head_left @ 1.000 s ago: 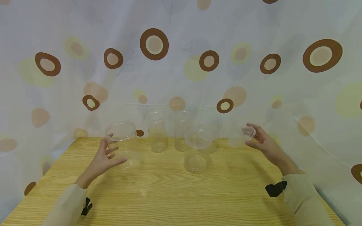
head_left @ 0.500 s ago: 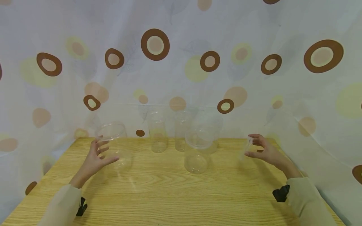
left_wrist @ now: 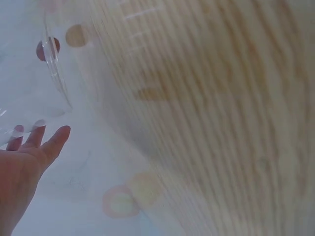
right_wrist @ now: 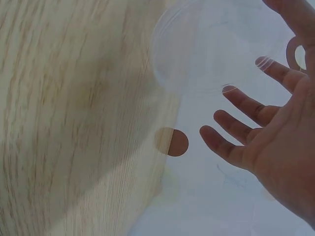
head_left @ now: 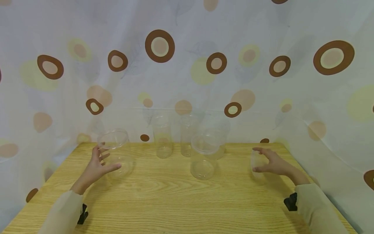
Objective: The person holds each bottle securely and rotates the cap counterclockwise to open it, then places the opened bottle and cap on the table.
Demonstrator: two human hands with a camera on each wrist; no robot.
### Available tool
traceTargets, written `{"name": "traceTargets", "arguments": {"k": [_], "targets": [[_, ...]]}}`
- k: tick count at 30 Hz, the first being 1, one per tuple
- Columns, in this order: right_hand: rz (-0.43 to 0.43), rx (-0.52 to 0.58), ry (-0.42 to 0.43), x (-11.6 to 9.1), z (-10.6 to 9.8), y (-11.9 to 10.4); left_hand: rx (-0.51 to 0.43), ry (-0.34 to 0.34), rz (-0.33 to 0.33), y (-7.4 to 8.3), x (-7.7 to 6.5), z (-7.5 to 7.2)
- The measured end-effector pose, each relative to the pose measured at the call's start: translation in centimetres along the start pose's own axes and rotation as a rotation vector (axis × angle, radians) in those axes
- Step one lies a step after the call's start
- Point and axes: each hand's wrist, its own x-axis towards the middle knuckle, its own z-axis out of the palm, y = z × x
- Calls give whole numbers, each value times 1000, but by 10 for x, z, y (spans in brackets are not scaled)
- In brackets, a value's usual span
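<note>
Wooden table (head_left: 175, 201), left hand (head_left: 94, 169) grip grasping clear jar (head_left: 115, 152), right hand (head_left: 270, 164) pinching clear lid (head_left: 256, 161)

Light yellowish wood grain is seen on the counter (head_left: 175, 201). The curtain (head_left: 187, 48) is printed white with brown rings plus pale yellow and tan dots. The jars (head_left: 203, 156) are see-through, the sleeves (head_left: 318, 204) beige.

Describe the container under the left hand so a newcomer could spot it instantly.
Start at the wooden table and go to its far left corner. The clear round tub there is held by the left hand; it is wider and squatter than the jars in the middle.
</note>
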Motion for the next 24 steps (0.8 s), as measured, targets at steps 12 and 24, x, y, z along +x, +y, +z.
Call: {"name": "traceTargets", "arguments": {"k": [12, 24], "targets": [[-16, -53, -55, 0, 8, 2, 37, -12, 4, -9, 5, 0], [37, -104, -141, 2, 20, 3, 27, -23, -23, -12, 3, -3]]}}
